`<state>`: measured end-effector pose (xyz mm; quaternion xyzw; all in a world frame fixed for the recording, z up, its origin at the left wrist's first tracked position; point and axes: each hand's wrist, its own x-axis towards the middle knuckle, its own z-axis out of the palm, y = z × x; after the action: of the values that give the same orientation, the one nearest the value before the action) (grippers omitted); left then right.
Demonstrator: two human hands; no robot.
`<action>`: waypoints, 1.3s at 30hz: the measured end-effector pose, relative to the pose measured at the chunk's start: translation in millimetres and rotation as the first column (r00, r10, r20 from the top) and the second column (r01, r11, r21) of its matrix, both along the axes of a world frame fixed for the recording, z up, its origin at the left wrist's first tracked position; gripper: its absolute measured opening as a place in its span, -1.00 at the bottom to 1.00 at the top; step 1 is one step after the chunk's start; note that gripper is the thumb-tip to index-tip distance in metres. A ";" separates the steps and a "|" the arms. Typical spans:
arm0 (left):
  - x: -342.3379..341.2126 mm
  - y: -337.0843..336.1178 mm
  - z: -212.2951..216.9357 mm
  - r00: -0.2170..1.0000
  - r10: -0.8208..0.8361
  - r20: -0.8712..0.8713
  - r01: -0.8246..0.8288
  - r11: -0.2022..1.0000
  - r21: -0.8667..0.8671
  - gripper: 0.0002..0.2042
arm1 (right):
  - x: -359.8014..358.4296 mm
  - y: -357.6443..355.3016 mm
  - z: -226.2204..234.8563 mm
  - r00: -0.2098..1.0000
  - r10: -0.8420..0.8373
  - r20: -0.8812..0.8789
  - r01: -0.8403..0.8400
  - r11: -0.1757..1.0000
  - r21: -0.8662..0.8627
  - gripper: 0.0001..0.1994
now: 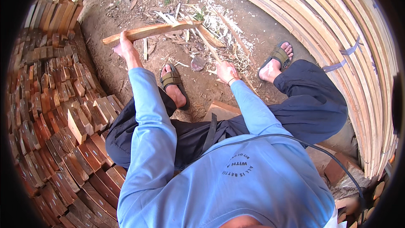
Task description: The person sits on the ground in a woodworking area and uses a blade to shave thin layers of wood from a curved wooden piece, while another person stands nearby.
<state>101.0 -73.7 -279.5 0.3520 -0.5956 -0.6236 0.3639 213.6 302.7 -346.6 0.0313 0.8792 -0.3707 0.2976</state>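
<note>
My left hand (125, 48) is closed round the near-left end of a short wooden board (160, 30), which lies slantwise above the ground. My right hand (228, 72) grips a long, thin wooden stick (208, 43). From that hand the stick runs up and left to the far end of the board, where the two meet or overlap. Whether a tool head sits at the stick's far end cannot be made out. Pale wood shavings (215, 14) and split pieces lie on the dirt beneath and beyond the board.
Stacked wooden blocks (63, 143) fill the left side. Long bundled planks (337, 25) curve along the right. My sandalled feet (174, 85) stand apart on the dirt floor (109, 12). A black cable (320, 145) crosses my shirt, and a brick-like block (341, 169) sits at lower right.
</note>
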 end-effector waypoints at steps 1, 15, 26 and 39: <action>-1.9 -0.7 1.4 1.000 0.007 0.026 -0.007 1.000 -0.010 -0.68 | -3.2 1.0 1.9 0.999 -0.009 0.049 0.009 1.000 -0.006 -0.63; -6.0 5.6 14.6 0.998 0.004 0.057 -0.007 0.999 0.053 -0.45 | 1.1 -6.5 -0.2 0.977 -0.040 -0.211 0.043 0.999 0.009 -0.65; -2.4 5.7 14.6 0.998 -0.012 0.060 0.010 0.999 0.040 -0.51 | -11.4 -12.6 30.1 0.988 -0.093 -0.122 0.084 0.993 -0.078 -0.67; -7.0 7.7 8.8 0.999 0.025 0.026 -0.026 0.999 0.036 -0.63 | 3.0 -6.0 -22.9 0.996 0.043 -0.076 -0.042 0.999 0.015 -0.65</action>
<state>93.9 -66.0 -270.7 0.3741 -0.5841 -0.6252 0.3578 216.6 296.7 -369.5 0.0004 0.8928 -0.3595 0.2713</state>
